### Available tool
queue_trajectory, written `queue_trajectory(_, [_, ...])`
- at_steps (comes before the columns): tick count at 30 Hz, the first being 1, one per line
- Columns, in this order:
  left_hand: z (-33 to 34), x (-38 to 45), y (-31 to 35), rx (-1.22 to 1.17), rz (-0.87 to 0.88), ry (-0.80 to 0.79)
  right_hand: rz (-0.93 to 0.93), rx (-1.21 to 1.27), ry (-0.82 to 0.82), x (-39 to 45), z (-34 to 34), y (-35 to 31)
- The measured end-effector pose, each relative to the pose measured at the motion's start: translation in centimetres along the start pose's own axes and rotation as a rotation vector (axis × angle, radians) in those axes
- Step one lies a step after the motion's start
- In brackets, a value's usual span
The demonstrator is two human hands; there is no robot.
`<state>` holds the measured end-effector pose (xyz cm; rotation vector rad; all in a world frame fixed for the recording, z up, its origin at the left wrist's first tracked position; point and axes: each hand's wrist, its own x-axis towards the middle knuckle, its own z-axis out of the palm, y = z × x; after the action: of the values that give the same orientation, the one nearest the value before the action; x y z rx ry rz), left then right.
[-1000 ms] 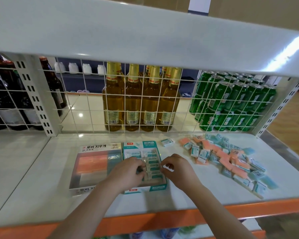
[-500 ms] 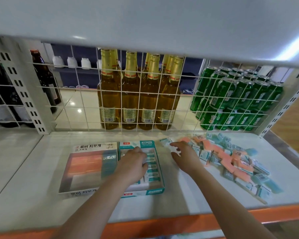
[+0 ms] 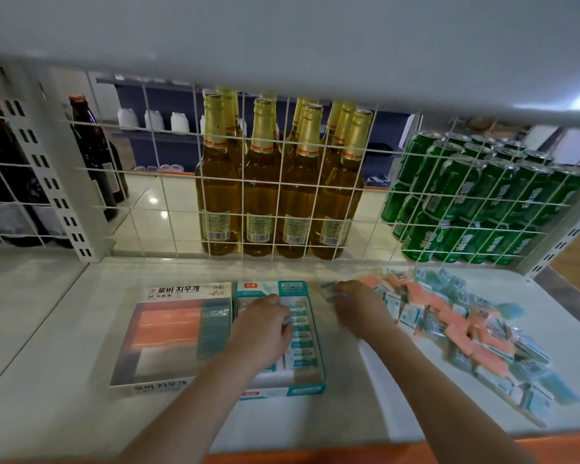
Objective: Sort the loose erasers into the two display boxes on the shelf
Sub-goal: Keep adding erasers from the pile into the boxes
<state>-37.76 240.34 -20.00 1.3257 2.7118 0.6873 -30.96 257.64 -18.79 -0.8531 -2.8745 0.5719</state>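
Two display boxes lie side by side on the white shelf (image 3: 47, 346). The left box (image 3: 181, 293) has a Korean label and holds orange erasers plus a teal column. The teal-rimmed box (image 3: 298, 391) holds a row of teal-wrapped erasers. My left hand (image 3: 262, 333) rests palm down on that row, fingers loosely bent. My right hand (image 3: 359, 309) reaches just past the teal box's far right corner, and its fingertips close on a single teal eraser (image 3: 328, 291). A loose pile of orange and teal erasers (image 3: 466, 326) spreads to the right.
A white wire grid (image 3: 282, 152) closes the shelf's back. Behind it stand golden bottles (image 3: 262, 195), green cans (image 3: 466, 202) and dark bottles (image 3: 94, 155). The upper shelf (image 3: 282, 45) hangs low overhead. An orange strip (image 3: 315, 455) edges the front.
My right hand left the teal box and moved back and right to the lone teal eraser. My left hand stayed on the eraser row. The camera dipped lower under the upper shelf.
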Motion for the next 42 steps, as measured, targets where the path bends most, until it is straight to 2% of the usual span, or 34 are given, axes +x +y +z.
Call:
queue_trajectory(6, [0.0, 0.2, 0.0, -0.01, -0.008, 0.005, -0.05, 0.039, 0.055, -0.9, -0.4, 1.2])
queue_trajectory(12, [-0.2, 0.0, 0.1, -0.015, -0.026, -0.021, -0.037, 0.074, -0.118, -0.9, -1.2, 1.4])
queue_trajectory(17, [-1.0, 0.0, 0.2, -0.078, -0.045, -0.114, -0.043, -0.015, -0.049, -1.5, -1.1, 1.7])
queue_trajectory(21, [-2.0, -0.1, 0.3, -0.164, -0.073, -0.162, -0.038, 0.019, 0.019, -2.6, -1.5, 2.1])
queue_trajectory(25, [-2.4, -0.6, 0.7, -0.252, -0.079, -0.112, -0.096, 0.127, 0.13, -3.2, -2.0, 2.7])
queue_trajectory(32, [-2.6, -1.0, 1.9, -0.47, -0.051, 0.019, -0.178, 0.423, 0.201, -5.2, -3.0, 0.7])
queue_trajectory(38, [-3.0, -1.8, 2.8, -0.674, -0.102, 0.052, -0.031, 0.751, 0.185, -6.6, -2.9, -1.5])
queue_trajectory(42, [-3.3, -2.4, 3.1, -0.701, -0.153, 0.046, 0.051, 0.839, 0.199, -7.1, -2.5, -2.4])
